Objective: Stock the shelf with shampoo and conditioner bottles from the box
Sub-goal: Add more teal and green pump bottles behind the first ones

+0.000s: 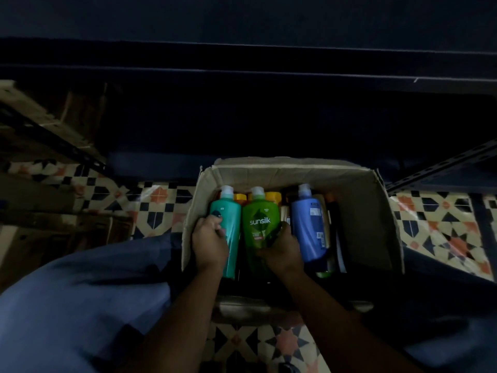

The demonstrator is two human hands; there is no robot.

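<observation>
Both arms reach down into the cardboard box point(376, 211) on the tiled floor point(161, 200). The left hand point(209, 244) grips a teal bottle point(228, 211); the right hand point(283, 250) grips a green Sunsilk bottle point(259, 216). A blue bottle point(308, 224) lies beside them in the box.

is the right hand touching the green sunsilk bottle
Touching. The head view shows the right hand with its fingers curled round the lower part of the green Sunsilk bottle in the box.

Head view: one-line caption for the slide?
Left hand grips a teal bottle, right hand a green Sunsilk bottle, inside the cardboard box.
</observation>
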